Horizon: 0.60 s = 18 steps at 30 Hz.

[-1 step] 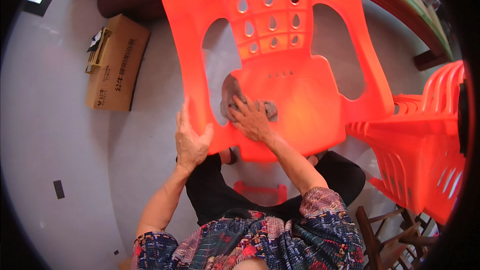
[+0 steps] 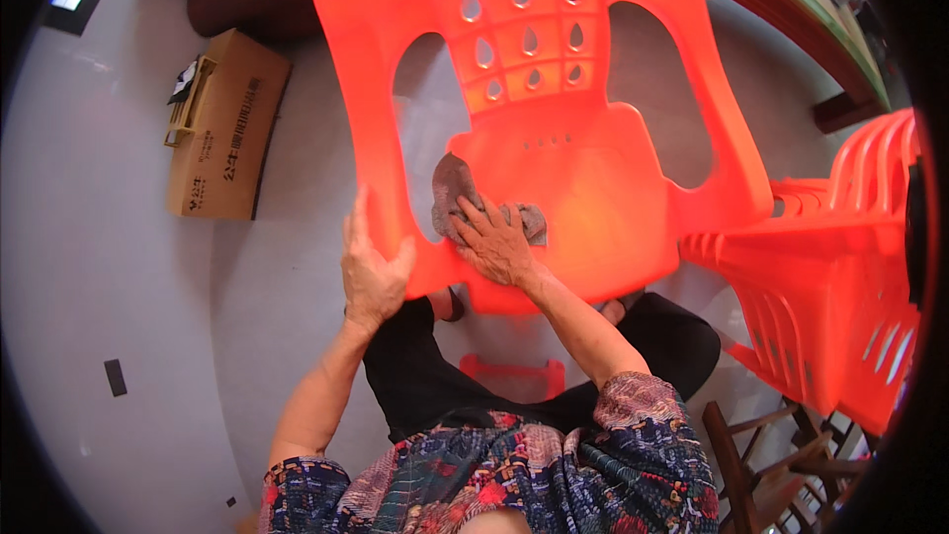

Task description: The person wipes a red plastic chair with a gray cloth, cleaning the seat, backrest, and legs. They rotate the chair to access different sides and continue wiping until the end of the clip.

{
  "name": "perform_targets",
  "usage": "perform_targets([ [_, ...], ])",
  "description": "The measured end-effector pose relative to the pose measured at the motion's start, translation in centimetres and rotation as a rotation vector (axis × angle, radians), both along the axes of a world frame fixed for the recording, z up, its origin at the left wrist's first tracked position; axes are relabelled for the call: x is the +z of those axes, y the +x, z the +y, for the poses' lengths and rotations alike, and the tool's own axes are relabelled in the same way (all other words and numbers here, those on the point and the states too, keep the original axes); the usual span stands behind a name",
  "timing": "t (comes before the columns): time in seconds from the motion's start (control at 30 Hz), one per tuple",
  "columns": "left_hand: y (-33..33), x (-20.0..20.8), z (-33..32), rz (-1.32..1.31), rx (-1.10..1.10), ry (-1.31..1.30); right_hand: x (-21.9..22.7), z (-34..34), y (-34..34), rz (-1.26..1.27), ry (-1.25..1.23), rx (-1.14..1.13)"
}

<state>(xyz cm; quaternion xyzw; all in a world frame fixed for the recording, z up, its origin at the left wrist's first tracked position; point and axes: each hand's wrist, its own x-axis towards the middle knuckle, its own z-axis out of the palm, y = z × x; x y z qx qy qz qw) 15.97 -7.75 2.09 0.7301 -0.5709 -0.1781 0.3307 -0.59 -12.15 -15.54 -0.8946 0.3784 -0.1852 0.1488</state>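
A red-orange plastic armchair [image 2: 593, 208] with teardrop holes in its back stands in front of me, its seat facing me. My left hand [image 2: 374, 272] grips the front of its left arm, thumb on the near side and fingers along the outer edge. Over the left front of the seat lies my right hand [image 2: 497, 245], pressing a grey-brown cloth [image 2: 453, 183] with spread fingers. Part of the cloth pokes out past the seat edge into the left arm opening, and another end shows right of the fingers.
Stacked red plastic chairs [image 2: 820, 267] stand close on the right. A low red stool [image 2: 514, 376] is between my legs. Dark wooden furniture [image 2: 771, 465] sits at the lower right, a wooden table [image 2: 791, 10] at the far right. A cardboard box [image 2: 229, 129] rests by the left wall.
The whole scene sits slightly further left and up in the view. My right hand and the cloth have shifted very little on the seat; the left hand keeps its grip.
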Motion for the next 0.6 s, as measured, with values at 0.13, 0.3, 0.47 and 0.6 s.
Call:
perform_targets([
  [0.13, -0.4, 0.2, -0.2, 0.062, 0.011, 0.015, 1.7, 4.7, -5.2, 0.08, -0.045, -0.015],
  [0.3, 0.2, -0.7, 0.0, 0.058, 0.012, 0.014, 0.5, 3.9, -14.0, 0.301, -0.097, -0.36],
  [0.47, 0.6, -0.8, 0.2, 0.029, 0.022, -0.013, 0.7, 2.8, -19.1, 0.426, -0.205, -0.937],
  [0.6, 0.9, -1.9, -0.2, 0.001, 0.028, -0.037, -0.9, 4.8, -14.9, 0.37, -0.06, -1.345],
])
